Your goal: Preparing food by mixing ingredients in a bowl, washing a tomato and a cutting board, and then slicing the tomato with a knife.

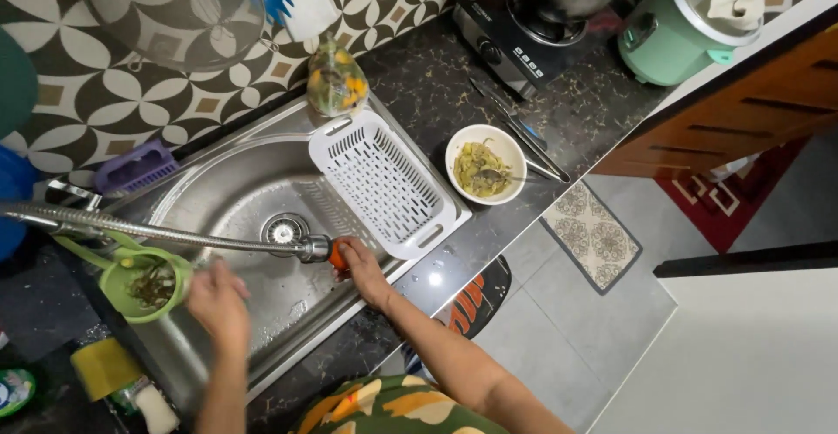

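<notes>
My right hand [361, 268] holds a small orange thing [337, 258], likely a carrot piece, right at the spout end of the flexible metal faucet [175, 235] over the steel sink [236, 189]. Blurred by motion, my left hand [218, 301] hovers over the sink basin beside a green strainer cup [144, 284] with scraps in it; whether it holds anything is unclear. The drain [284, 228] lies just behind the faucet spout.
A white slotted drainer basket [384, 181] spans the sink's right side. A white bowl [485, 165] of chopped vegetables, tongs [524, 137], a gas stove [515, 24] and a green rice cooker [681, 24] stand on the dark counter. A yellow sponge [103, 366] lies at the lower left.
</notes>
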